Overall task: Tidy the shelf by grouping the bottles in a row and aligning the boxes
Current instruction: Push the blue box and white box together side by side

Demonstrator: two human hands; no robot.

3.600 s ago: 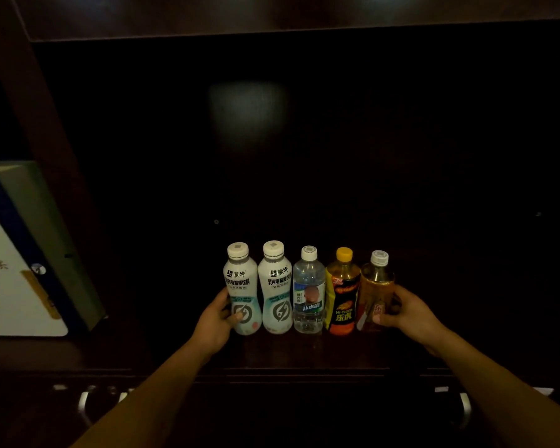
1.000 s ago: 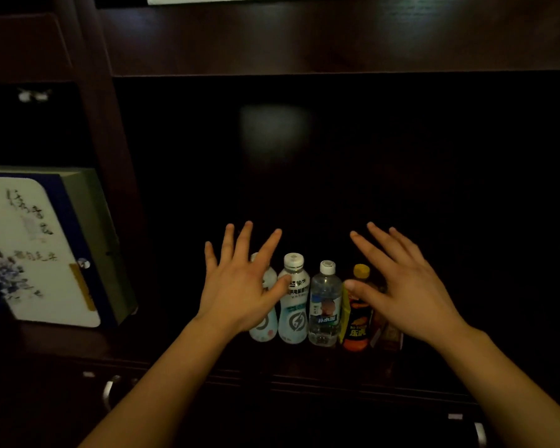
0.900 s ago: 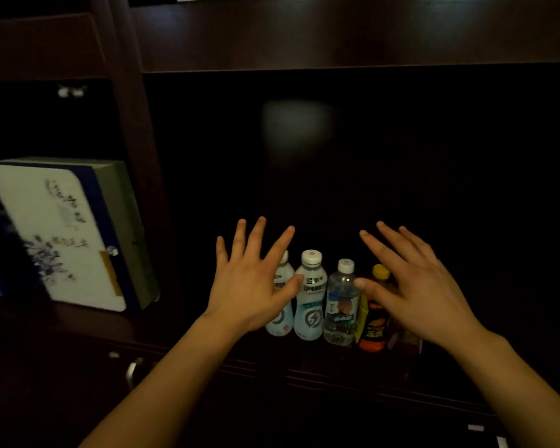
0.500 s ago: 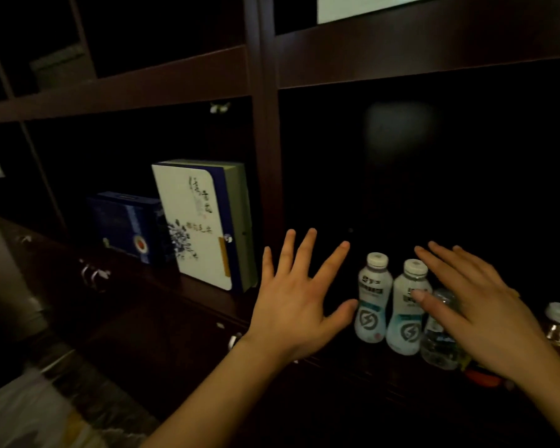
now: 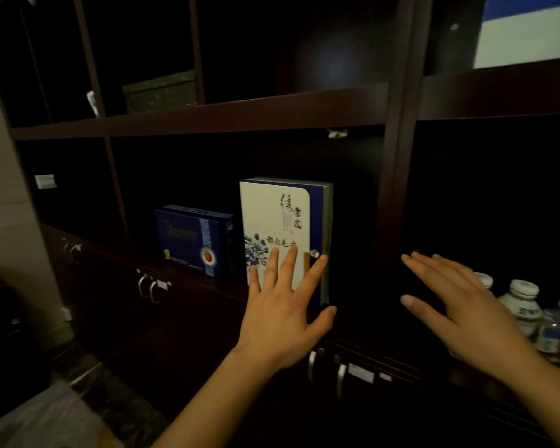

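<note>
A tall white and blue box (image 5: 274,221) stands upright on the dark shelf, against the right side of its compartment. A smaller dark blue box (image 5: 193,242) stands to its left, set a little further back. My left hand (image 5: 285,313) is open with fingers spread, in front of the tall box's lower right corner. My right hand (image 5: 459,310) is open too, in front of the dark compartment to the right. Behind it at the far right stands a row of bottles (image 5: 521,307); part of the row is hidden by the hand and the frame edge.
A vertical wooden divider (image 5: 396,176) separates the box compartment from the bottle compartment. Cabinet doors with metal handles (image 5: 324,367) run below the shelf. Upper shelves hold a dark green box (image 5: 159,90). A pale wall (image 5: 0,195) is at the left.
My view has swung left from the bottle row to the boxes. Both hands let go of the bottles, opened wide and moved left; the left hand is now in front of the tall box.
</note>
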